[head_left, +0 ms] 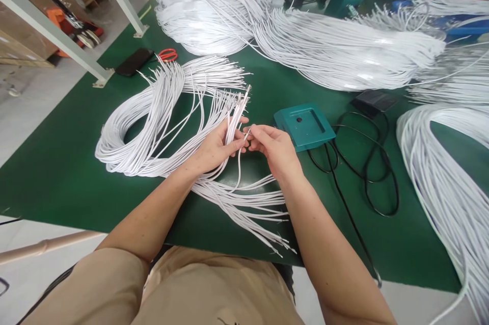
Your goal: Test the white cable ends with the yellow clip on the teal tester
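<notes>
Workshop; green workbench, white wire bundles, orange pallet jack

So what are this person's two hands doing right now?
Left hand: closed around several white wires.
Right hand: pinched closed at the end of a single wire.

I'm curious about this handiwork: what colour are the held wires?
The held wires are white, clearest in the head view.

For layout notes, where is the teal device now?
In the head view, the teal device sits right of centre, between the right hand and the looped black cable.
</notes>
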Motion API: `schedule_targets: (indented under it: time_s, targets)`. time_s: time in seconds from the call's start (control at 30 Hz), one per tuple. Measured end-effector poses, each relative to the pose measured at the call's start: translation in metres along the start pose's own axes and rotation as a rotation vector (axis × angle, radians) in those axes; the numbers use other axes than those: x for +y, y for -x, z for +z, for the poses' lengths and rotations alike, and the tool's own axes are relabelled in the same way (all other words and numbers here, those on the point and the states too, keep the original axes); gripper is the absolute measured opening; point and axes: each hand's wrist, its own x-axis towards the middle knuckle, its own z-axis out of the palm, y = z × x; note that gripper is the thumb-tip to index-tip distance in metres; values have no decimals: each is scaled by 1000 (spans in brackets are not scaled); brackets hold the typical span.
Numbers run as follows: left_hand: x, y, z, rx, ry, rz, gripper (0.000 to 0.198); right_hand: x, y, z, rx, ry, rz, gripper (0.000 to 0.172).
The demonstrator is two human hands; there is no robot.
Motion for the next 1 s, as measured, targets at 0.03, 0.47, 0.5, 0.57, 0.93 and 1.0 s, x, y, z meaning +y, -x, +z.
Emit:
schedule_targets:
  time_s: [0.03, 0.47, 0.5, 0.57, 0.93, 1.0]
  targets:
    - [0, 0, 0, -3, -8, 3, 49, 0, 0, 0, 11, 19, -6, 25]
    - [5, 3, 2, -22, -82, -23, 42, -5, -2, -4, -3, 34, 96, 20]
    - [5, 3, 2, -21, -87, -21, 44, -5, -2, -4, -2, 31, 89, 26]
    - [3, 3, 2, -19, -99, -20, 47, -5, -2, -2, 9, 54, 78, 35]
    - [4, 3, 0, -33, -65, -17, 47, -1, -3, -9, -74, 94, 35, 21]
    - [6, 3, 1, -23, -69, -25, 42, -1, -1, -7, -52, 234, -56, 19]
